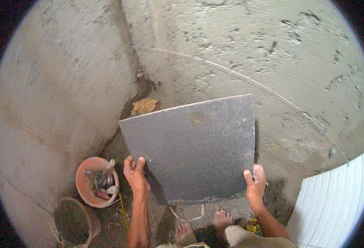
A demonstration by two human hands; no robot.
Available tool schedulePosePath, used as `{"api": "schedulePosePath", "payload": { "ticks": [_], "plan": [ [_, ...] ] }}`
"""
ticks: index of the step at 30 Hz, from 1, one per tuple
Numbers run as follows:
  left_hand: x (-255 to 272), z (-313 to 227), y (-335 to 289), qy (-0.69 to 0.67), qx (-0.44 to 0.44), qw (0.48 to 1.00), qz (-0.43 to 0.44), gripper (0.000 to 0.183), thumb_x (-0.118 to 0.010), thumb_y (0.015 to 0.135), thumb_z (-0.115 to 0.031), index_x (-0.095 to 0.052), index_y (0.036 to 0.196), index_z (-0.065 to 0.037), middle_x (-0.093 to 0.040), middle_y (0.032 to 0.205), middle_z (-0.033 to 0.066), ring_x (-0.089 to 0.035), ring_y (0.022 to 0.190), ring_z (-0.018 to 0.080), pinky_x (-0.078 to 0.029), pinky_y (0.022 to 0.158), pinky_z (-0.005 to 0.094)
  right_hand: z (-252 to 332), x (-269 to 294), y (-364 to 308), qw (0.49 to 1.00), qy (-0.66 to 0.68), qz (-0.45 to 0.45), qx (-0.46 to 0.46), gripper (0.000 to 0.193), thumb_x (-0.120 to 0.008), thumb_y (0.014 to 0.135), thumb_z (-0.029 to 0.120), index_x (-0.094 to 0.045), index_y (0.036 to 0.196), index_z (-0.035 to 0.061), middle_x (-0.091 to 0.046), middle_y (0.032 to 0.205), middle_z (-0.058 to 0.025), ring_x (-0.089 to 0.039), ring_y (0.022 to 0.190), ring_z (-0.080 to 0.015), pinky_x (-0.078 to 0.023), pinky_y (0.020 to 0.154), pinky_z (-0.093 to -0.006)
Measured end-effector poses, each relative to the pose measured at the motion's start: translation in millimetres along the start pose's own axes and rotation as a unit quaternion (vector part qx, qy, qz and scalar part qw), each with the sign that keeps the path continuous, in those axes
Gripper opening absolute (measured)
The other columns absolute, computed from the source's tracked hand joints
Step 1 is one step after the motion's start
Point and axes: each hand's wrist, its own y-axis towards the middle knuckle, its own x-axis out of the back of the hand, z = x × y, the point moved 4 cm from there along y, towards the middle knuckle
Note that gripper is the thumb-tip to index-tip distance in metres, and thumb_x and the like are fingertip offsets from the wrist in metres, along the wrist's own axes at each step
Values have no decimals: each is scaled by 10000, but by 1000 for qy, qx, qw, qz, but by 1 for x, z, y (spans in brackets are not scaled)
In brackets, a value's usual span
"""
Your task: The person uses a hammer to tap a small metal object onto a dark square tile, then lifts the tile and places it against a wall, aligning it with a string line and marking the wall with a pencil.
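A dark grey square tile [194, 153] with a thin pale edge is held up in front of me, its broad rough face toward me. Gripping its left side near the lower corner is my left hand [135, 175], thumb on the near face and fingers curled at the edge. My right hand [255, 186] grasps the right side the same way, low down. A small brownish smudge marks the upper part of the face. Whatever lies straight behind the tile is hidden.
An orange bucket [80, 182] with tools inside stands left of me, beside a second, dirty round container [71, 223]. Rough plastered walls meet in a corner ahead. A string [248, 77] crosses the right wall. White ribbed sheeting [335, 202] lies at right; a yellowish lump [144, 106] sits in the corner.
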Motion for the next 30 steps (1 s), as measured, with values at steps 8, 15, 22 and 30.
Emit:
{"api": "schedulePosePath", "payload": {
  "ticks": [8,15,22,30],
  "plan": [
    [-91,-37,-35,-90,-34,981,167,188,-736,882,-127,-580,963,-59,-581,915,-10,-511,838,104,-409,782,272,-2,83,-2,995,62,-82,6,183,-685,904,79,-589,1054,37,-643,972,-20,-587,904,-112,-478,842,-292],
    [-156,-47,-76,-130,-47,952,271,241,-754,878,-140,-544,983,-87,-520,918,-29,-479,851,100,-402,801,289,-33,152,-20,984,57,-164,24,203,-688,901,57,-579,1069,30,-627,998,-26,-581,937,-108,-478,844,-288],
    [-222,-69,-106,-178,-51,884,430,281,-742,896,-111,-577,1119,-63,-616,1096,22,-555,1006,139,-418,929,313,-29,211,-29,969,13,-246,19,259,-718,900,133,-581,1082,10,-631,989,-21,-585,925,-110,-476,856,-282],
    [-266,-82,-138,-27,-94,840,533,330,-708,904,-75,-600,1212,-24,-657,1131,32,-598,1048,163,-443,958,329,-52,256,-28,950,-39,-311,12,270,-719,889,180,-617,1075,13,-685,1005,-69,-642,983,-152,-479,913,-318]
  ]
}}
